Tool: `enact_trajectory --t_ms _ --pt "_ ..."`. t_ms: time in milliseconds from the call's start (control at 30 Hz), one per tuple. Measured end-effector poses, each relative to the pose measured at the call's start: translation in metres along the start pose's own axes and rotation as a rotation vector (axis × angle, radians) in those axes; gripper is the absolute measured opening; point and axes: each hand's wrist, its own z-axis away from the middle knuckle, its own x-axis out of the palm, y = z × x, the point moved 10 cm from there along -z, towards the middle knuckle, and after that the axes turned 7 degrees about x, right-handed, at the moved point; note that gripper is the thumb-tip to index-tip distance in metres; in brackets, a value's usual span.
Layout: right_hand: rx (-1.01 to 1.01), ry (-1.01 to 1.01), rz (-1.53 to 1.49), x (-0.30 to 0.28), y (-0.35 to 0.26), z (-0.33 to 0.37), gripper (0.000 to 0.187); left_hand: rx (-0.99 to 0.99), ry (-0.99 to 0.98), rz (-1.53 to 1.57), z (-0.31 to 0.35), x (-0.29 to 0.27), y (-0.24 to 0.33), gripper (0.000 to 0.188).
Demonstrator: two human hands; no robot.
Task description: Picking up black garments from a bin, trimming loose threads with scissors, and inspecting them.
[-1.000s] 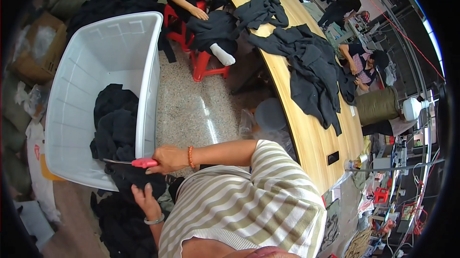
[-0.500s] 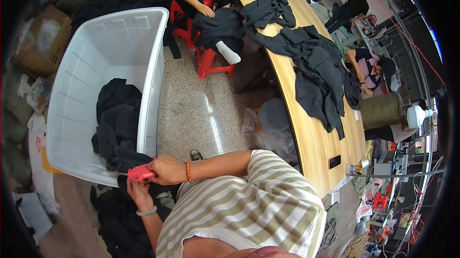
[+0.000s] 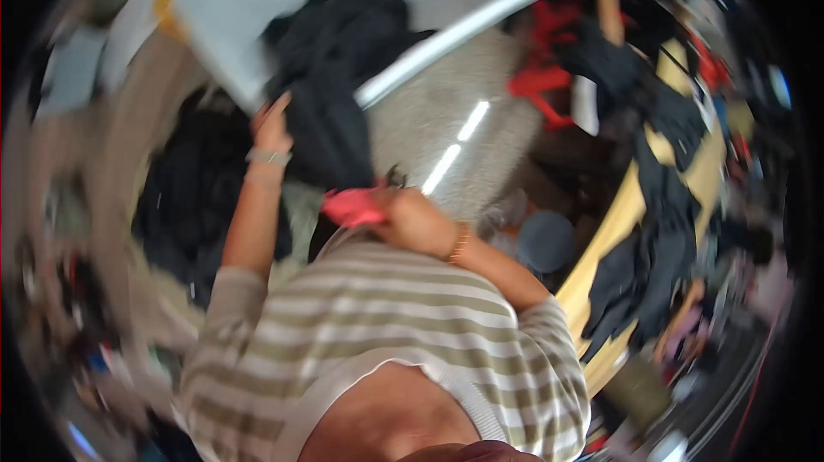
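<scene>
A dark garment (image 3: 330,110) hangs out of the white bin (image 3: 468,24) over its near rim, down to my waist. At the garment's left edge by the rim, my left hand (image 3: 271,125) is closed, gripping the cloth; its fingers are smeared by motion. My right hand (image 3: 416,223) is wrapped round a pink hand tool (image 3: 354,206), which looks like a tagging gun, in front of my striped shirt. The garment's lower end meets the tool. More dark cloth (image 3: 356,3) lies inside the bin.
On the floor at the left is a dark cloth pile (image 3: 193,196). A wooden table (image 3: 614,213) with dark garments (image 3: 652,260) runs along the right. A red stool (image 3: 541,88) stands by a seated person at the upper right. A grey round stool (image 3: 546,240) is near the table.
The whole view has swung round, so the bin now lies ahead. My hands have moved apart: the left is at the garment by the rim, the right at my waist with the pink tool.
</scene>
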Motion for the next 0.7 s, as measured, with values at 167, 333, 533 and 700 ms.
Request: enact_trajectory --t_ms 167,333,533,700 --pt "0.333 0.061 0.365 -0.017 0.053 0.010 0.023 -0.175 -0.092 0.342 0.024 0.003 -0.019 0.020" --pt "0.384 0.249 0.391 -0.056 0.049 0.005 0.022 -0.211 -0.224 0.409 0.049 0.016 -0.030 0.027" --pt "0.394 0.137 0.202 -0.056 0.047 -0.004 0.025 -0.354 -0.264 0.607 0.066 0.029 -0.039 0.036" --pt "0.404 -0.059 0.353 -0.044 0.053 -0.002 0.024 -0.401 -0.329 0.717 0.062 0.025 -0.045 0.037"
